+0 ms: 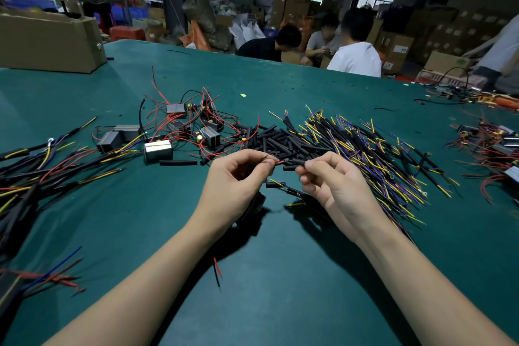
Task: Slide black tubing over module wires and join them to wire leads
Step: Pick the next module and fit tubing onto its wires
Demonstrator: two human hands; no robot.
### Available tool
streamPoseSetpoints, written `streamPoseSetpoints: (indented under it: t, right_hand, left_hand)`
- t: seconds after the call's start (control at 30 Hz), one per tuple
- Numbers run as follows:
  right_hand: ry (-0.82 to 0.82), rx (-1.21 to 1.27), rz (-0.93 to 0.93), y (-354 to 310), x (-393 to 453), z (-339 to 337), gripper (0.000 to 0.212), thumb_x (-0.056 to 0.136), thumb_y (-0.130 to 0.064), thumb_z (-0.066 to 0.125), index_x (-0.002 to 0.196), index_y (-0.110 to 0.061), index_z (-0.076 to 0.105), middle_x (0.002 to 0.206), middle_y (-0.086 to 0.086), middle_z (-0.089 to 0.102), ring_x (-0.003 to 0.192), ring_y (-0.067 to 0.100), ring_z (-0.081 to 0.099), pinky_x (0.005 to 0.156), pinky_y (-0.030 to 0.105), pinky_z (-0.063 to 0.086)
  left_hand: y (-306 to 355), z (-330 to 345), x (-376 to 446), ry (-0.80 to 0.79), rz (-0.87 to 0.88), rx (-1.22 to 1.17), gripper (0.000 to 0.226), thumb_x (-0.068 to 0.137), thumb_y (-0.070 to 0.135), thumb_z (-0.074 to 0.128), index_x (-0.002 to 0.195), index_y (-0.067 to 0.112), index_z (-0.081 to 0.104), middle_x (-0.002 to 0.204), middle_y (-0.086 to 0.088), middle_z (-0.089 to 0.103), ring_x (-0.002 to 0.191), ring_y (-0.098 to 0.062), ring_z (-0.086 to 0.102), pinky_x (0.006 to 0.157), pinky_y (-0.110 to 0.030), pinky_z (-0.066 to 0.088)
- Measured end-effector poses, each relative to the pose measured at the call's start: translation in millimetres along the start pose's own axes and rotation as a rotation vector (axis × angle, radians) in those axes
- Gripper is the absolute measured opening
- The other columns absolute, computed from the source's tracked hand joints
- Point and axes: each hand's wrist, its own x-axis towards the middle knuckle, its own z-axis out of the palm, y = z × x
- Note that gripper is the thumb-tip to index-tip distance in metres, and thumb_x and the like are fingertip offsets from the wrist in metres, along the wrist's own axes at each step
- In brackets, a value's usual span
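The left hand (238,177) pinches a red module wire (279,162); the right hand (331,180) pinches a black tubing piece (295,162) at its tip, above mid-worktop (280,275); loose tubing pile (278,140) beyond; wire leads (365,149) toward the right edge.

Your bench: dark green felt tabletop (280,275), wide, running to far edge. Open brown cardboard box (50,42) sits on its far left corner. Beyond far edge you have three seated people (323,42) bent over cartons on floor. Stacked brown cardboard cartons (295,0) fill back wall beside barred windows. Red plastic stool (126,33) stands behind box, blue plastic crates (132,12) farther back.
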Motion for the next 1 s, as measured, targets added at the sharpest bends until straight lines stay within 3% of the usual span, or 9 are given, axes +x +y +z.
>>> streamPoseSetpoints:
  t: [0.17,0.3,0.47,0.6,0.8,0.9,1.0]
  right_hand:
    - [-0.012,-0.009,0.014,0.4,0.2,0.0,0.024,0.089,0.002,0.056,0.070,-0.011,0.051,0.069,0.007,0.067,0.059,0.011,0.057,0.057,0.018,0.050]
    - [-0.037,-0.016,0.016,1.4,-0.4,1.4,0.023,0.089,0.001,0.056,0.071,-0.012,0.052,0.069,0.008,0.066,0.057,0.012,0.056,0.058,0.019,0.051]
    - [-0.046,-0.013,0.019,1.2,-1.2,2.4,0.021,0.089,0.002,0.056,0.072,-0.011,0.052,0.069,0.009,0.066,0.057,0.012,0.057,0.057,0.020,0.051]
    - [-0.059,-0.009,0.020,1.6,-0.4,1.6,0.020,0.088,0.002,0.057,0.072,-0.011,0.053,0.070,0.009,0.066,0.057,0.012,0.057,0.057,0.020,0.051]
    - [-0.119,-0.043,0.019,3.0,0.4,-2.3,0.002,0.082,-0.007,0.063,0.083,-0.008,0.061,0.073,0.007,0.066,0.060,0.011,0.057,0.059,0.019,0.051]
    - [-0.116,-0.046,0.006,2.6,0.5,-3.3,0.017,0.074,-0.017,0.067,0.088,-0.009,0.065,0.074,0.005,0.066,0.061,0.010,0.057,0.060,0.018,0.050]
    - [-0.121,-0.088,-0.037,2.6,-0.6,-2.4,0.017,0.075,-0.018,0.067,0.089,-0.009,0.067,0.072,0.003,0.066,0.061,0.008,0.056,0.060,0.017,0.050]
  left_hand:
    - [1.8,-0.1,-1.8,-0.064,-0.015,0.015,0.011,0.089,0.007,0.063,0.085,0.014,0.070,0.064,0.018,0.065,0.060,0.009,0.054,0.061,-0.007,0.040]
    - [1.1,2.1,-3.6,-0.052,0.002,0.064,0.005,0.085,0.011,0.069,0.085,0.011,0.074,0.078,0.000,0.073,0.071,-0.003,0.059,0.070,-0.017,0.046]
    - [1.5,2.2,-2.5,-0.045,0.029,0.092,0.011,0.088,0.012,0.066,0.080,0.005,0.069,0.067,0.003,0.060,0.061,-0.003,0.047,0.060,-0.016,0.039]
    - [2.1,1.3,-2.4,-0.069,0.051,0.108,0.013,0.090,0.010,0.063,0.081,0.001,0.068,0.068,-0.016,0.059,0.060,-0.007,0.044,0.057,-0.019,0.037]
    - [3.1,0.5,-2.4,-0.087,0.077,0.138,0.013,0.090,0.012,0.062,0.081,0.004,0.067,0.072,-0.015,0.061,0.064,-0.007,0.046,0.061,-0.022,0.039]
    - [1.6,0.5,-2.2,-0.081,0.047,0.127,0.015,0.089,0.014,0.064,0.082,0.002,0.069,0.061,-0.004,0.055,0.058,-0.007,0.044,0.056,-0.021,0.036]
    - [-0.3,-0.7,-1.0,-0.028,-0.001,0.107,0.012,0.086,0.015,0.068,0.081,0.006,0.072,0.059,0.006,0.057,0.057,-0.006,0.046,0.058,-0.022,0.038]
